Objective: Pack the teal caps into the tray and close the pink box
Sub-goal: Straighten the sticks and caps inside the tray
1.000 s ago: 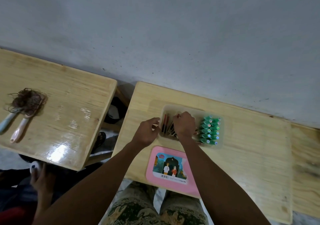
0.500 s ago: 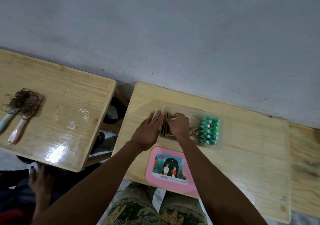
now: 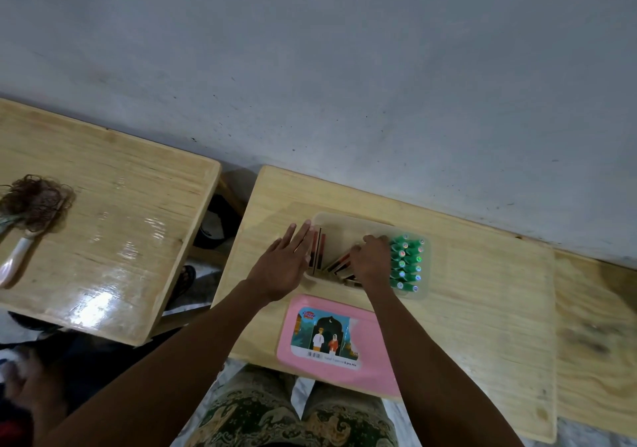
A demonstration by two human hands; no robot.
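Note:
A clear plastic tray point(image 3: 348, 221) sits on the small wooden table point(image 3: 482, 308). Several teal caps point(image 3: 406, 264) stand packed in rows at its right end. Dark sticks point(image 3: 319, 250) stand and lean in its left and middle parts. My left hand point(image 3: 286, 264) lies flat with straight fingers against the tray's left end. My right hand point(image 3: 372, 260) is inside the tray, fingers curled down right beside the teal caps and over some leaning sticks; what it holds is hidden. The pink lid point(image 3: 372, 360) with a picture label lies flat in front of the tray.
A second wooden table point(image 3: 120, 240) stands to the left across a gap, with a hairbrush point(image 3: 20, 253) and a clump of hair point(image 3: 38, 202) on it. Another person's hand point(image 3: 20, 377) shows at the lower left. A grey wall runs behind. More wood surface point(image 3: 593, 343) lies at the right.
My right hand moved left to the sticks, then right across the tray to the teal caps. My left hand went from curled to flat against the tray's left end.

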